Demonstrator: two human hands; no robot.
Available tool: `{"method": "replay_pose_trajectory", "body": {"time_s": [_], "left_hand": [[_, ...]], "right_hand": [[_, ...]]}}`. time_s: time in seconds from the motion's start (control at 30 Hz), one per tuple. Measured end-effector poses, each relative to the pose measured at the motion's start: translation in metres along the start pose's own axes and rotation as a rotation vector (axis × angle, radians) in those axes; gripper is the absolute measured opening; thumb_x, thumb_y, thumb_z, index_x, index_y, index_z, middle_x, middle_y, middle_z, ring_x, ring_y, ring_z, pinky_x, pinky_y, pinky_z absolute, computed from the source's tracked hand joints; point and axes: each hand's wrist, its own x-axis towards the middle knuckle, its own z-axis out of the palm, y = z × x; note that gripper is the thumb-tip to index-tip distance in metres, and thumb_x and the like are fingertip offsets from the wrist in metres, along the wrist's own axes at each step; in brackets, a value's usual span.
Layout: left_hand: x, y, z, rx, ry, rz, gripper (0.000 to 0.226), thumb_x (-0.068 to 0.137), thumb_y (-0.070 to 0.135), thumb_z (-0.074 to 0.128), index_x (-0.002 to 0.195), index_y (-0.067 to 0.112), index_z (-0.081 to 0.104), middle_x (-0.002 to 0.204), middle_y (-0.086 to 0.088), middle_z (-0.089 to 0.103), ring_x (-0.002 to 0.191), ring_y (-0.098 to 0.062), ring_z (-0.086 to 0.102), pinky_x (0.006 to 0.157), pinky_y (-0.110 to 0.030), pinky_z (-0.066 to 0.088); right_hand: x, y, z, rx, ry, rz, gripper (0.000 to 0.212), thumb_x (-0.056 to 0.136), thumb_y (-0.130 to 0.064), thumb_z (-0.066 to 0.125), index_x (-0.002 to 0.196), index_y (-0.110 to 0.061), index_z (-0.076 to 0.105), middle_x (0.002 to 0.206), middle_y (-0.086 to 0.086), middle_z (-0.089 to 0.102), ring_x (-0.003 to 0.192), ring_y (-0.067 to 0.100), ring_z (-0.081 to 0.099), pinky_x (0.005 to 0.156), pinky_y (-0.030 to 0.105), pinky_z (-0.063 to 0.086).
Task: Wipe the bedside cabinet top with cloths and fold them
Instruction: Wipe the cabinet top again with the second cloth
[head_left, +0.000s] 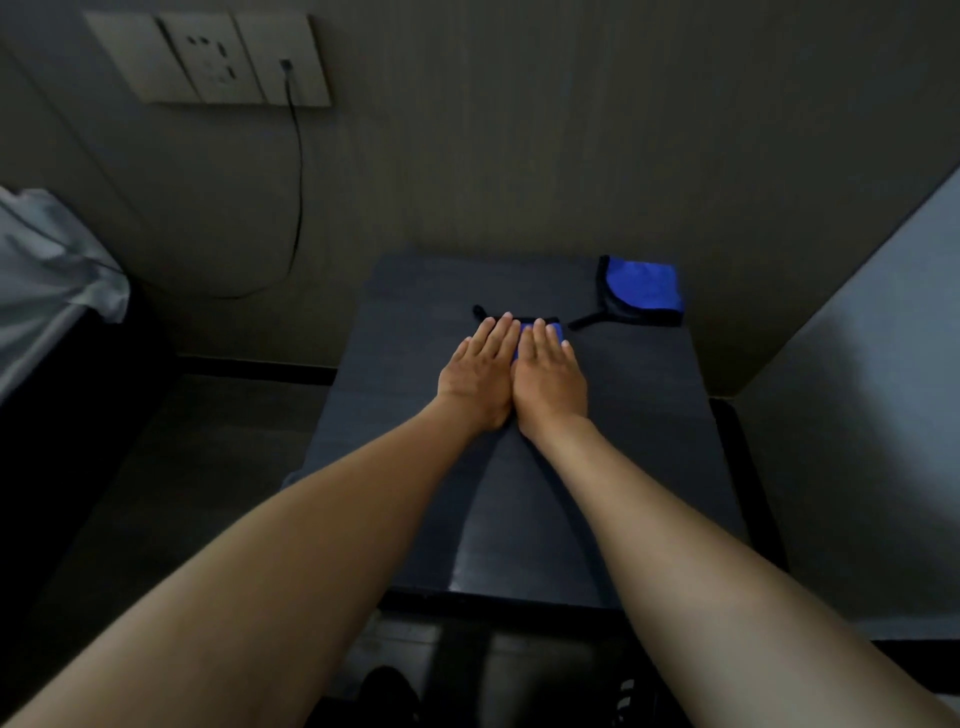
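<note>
At far left hangs pale bedding (52, 254), and a wall socket panel (218, 57) trails a black cable (298, 171). On the dark bedside cabinet top (623, 415) the left hand (480, 371) lies flat, fingers straight and together, pressing a small folded blue cloth (524, 330) that is mostly hidden. Touching it, the right hand (550, 376) presses the same cloth with straight fingers. Farther right, at the back corner, lies a second folded blue cloth (644, 288).
</note>
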Motion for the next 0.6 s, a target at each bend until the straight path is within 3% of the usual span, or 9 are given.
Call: {"method": "replay_pose_trajectory", "body": {"time_s": [0.33,0.6], "left_hand": [[-0.044,-0.139,-0.010,0.021,-0.009,-0.199,0.082,0.097,0.032,0.042,0.158,0.014,-0.010,0.166,0.000,-0.016,0.152,-0.020,-0.012,0.124,-0.038,0.008],[-0.006,-0.167,-0.013,-0.002,-0.004,-0.215,0.081,0.098,0.034,0.041,0.157,0.012,-0.010,0.166,-0.004,-0.015,0.153,-0.021,-0.009,0.124,-0.040,0.005]], "right_hand": [[0.028,-0.146,0.006,0.067,-0.012,-0.170,0.054,0.106,-0.016,0.017,0.157,-0.004,0.002,0.166,0.013,-0.002,0.153,0.023,-0.003,0.124,0.037,0.000],[0.069,-0.152,-0.004,0.023,-0.025,-0.220,0.057,0.105,-0.014,0.025,0.156,-0.002,0.002,0.166,0.014,0.000,0.153,0.023,-0.001,0.124,0.038,0.002]]}}
